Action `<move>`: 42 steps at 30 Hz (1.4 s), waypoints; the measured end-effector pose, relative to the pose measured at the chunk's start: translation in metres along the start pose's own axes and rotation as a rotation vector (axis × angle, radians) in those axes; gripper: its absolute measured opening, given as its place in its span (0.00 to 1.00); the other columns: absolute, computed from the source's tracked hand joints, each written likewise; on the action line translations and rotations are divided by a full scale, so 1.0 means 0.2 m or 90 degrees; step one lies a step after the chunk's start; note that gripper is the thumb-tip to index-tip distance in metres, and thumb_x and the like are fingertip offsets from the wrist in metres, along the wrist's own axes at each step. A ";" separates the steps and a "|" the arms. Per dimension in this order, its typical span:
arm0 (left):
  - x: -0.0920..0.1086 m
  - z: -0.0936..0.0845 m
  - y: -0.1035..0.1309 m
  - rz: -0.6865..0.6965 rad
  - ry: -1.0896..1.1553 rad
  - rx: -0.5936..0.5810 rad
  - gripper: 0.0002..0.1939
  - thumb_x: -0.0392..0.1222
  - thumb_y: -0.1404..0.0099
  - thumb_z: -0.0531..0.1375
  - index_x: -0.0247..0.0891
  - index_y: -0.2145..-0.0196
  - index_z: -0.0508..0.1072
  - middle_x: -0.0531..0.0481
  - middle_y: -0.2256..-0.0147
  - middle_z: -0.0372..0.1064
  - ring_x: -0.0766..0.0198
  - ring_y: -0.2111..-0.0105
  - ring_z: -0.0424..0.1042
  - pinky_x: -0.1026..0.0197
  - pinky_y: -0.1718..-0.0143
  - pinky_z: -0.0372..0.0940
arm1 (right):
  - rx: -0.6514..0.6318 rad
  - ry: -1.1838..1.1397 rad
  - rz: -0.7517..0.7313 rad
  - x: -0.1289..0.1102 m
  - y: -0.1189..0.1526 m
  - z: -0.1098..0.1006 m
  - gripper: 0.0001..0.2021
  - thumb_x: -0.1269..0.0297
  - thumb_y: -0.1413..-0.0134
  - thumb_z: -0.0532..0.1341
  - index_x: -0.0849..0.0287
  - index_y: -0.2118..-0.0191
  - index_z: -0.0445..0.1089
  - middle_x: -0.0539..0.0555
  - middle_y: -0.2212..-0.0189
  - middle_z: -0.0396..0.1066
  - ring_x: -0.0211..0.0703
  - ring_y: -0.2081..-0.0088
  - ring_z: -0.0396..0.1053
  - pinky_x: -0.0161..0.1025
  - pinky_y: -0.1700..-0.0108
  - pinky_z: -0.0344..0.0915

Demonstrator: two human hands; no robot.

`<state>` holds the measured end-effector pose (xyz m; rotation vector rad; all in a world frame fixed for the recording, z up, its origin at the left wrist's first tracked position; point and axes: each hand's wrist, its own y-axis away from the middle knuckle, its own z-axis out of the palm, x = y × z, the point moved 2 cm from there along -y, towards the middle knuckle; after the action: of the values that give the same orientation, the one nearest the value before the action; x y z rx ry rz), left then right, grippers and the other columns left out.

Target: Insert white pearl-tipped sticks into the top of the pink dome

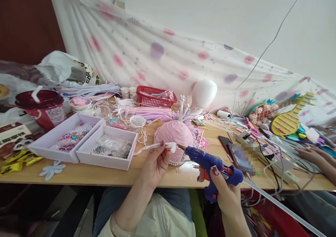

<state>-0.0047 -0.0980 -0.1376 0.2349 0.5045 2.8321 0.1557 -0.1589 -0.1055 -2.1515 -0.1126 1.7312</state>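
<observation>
My left hand [156, 165] pinches a thin white fuzzy stem, perhaps a pipe cleaner [172, 147], whose right end is bent into a small curl. Wrapped round the handle of a blue hot glue gun [203, 157] is my right hand [229, 196]. The gun's nozzle points left, close to the curled end; whether they touch I cannot tell. A long clear glue stick [278, 203] sticks out of the gun's back. Just behind both hands stands a pink yarn-covered dome [170, 134], with white beaded stems rising from its top and pearls along its base.
White boxes of gems [59, 155] and beads [105, 161] lie left, beside a red lidded cup [43, 113]. Behind are a red basket [148, 99] and white balloon [206, 93]. Right are phones [243, 156], a power strip [278, 169], cables and another person's hands [315, 156].
</observation>
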 end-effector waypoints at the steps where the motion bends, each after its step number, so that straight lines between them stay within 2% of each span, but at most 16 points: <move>1: 0.00 0.00 0.00 0.001 0.000 -0.002 0.19 0.23 0.33 0.49 0.29 0.76 0.73 0.49 0.78 0.74 0.69 0.81 0.75 0.73 0.80 0.71 | -0.002 0.007 -0.004 0.00 0.00 0.00 0.19 0.45 0.46 0.60 0.58 0.65 0.73 0.53 0.82 0.69 0.40 0.79 0.65 0.33 0.85 0.52; 10: -0.01 -0.01 0.01 0.002 0.012 -0.001 0.17 0.23 0.33 0.49 0.28 0.75 0.73 0.48 0.77 0.74 0.70 0.80 0.75 0.73 0.79 0.71 | 0.002 0.004 -0.012 0.00 0.02 0.00 0.18 0.46 0.48 0.62 0.58 0.66 0.74 0.51 0.83 0.68 0.42 0.79 0.66 0.39 0.76 0.64; 17: -0.01 -0.01 -0.01 0.003 0.008 -0.006 0.17 0.23 0.32 0.49 0.29 0.74 0.73 0.50 0.78 0.74 0.71 0.80 0.74 0.74 0.79 0.71 | -0.077 -0.012 -0.040 0.06 0.01 -0.05 0.14 0.52 0.47 0.63 0.59 0.64 0.74 0.52 0.82 0.70 0.41 0.81 0.66 0.37 0.80 0.63; 24: -0.01 -0.02 -0.01 0.000 0.010 0.007 0.16 0.24 0.32 0.49 0.29 0.73 0.73 0.51 0.77 0.74 0.73 0.80 0.74 0.75 0.79 0.70 | -0.041 0.005 -0.069 0.08 0.03 -0.07 0.18 0.53 0.47 0.64 0.58 0.54 0.73 0.50 0.82 0.70 0.41 0.81 0.67 0.38 0.78 0.67; 29: -0.01 -0.02 -0.01 -0.005 0.025 0.016 0.16 0.24 0.33 0.50 0.28 0.74 0.73 0.50 0.77 0.74 0.72 0.81 0.74 0.75 0.80 0.70 | -0.064 0.009 -0.055 0.04 0.02 -0.05 0.17 0.49 0.47 0.63 0.58 0.60 0.74 0.53 0.80 0.72 0.45 0.76 0.71 0.41 0.73 0.70; 32: -0.01 -0.02 -0.01 -0.006 0.025 0.019 0.16 0.24 0.33 0.50 0.29 0.74 0.73 0.50 0.77 0.74 0.72 0.80 0.74 0.75 0.80 0.70 | -0.048 -0.004 -0.045 0.00 0.03 -0.02 0.16 0.48 0.48 0.63 0.56 0.64 0.74 0.51 0.81 0.71 0.43 0.77 0.69 0.39 0.74 0.67; 39: -0.01 -0.02 0.00 -0.023 0.018 0.025 0.15 0.25 0.32 0.50 0.29 0.73 0.72 0.52 0.78 0.73 0.74 0.80 0.74 0.76 0.79 0.70 | 0.000 -0.007 0.031 -0.02 0.05 0.01 0.19 0.45 0.52 0.65 0.58 0.67 0.73 0.50 0.84 0.68 0.36 0.83 0.59 0.34 0.83 0.54; 42: -0.02 -0.02 0.00 -0.031 0.019 0.033 0.14 0.24 0.32 0.50 0.28 0.72 0.72 0.51 0.77 0.73 0.74 0.81 0.73 0.76 0.79 0.70 | 0.008 -0.010 0.020 -0.01 0.05 0.01 0.18 0.46 0.52 0.65 0.58 0.68 0.72 0.50 0.84 0.68 0.37 0.82 0.62 0.34 0.82 0.56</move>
<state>-0.0025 -0.0997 -0.1418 0.1875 0.5821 2.7817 0.1525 -0.1682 -0.1068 -2.1417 -0.0729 1.7620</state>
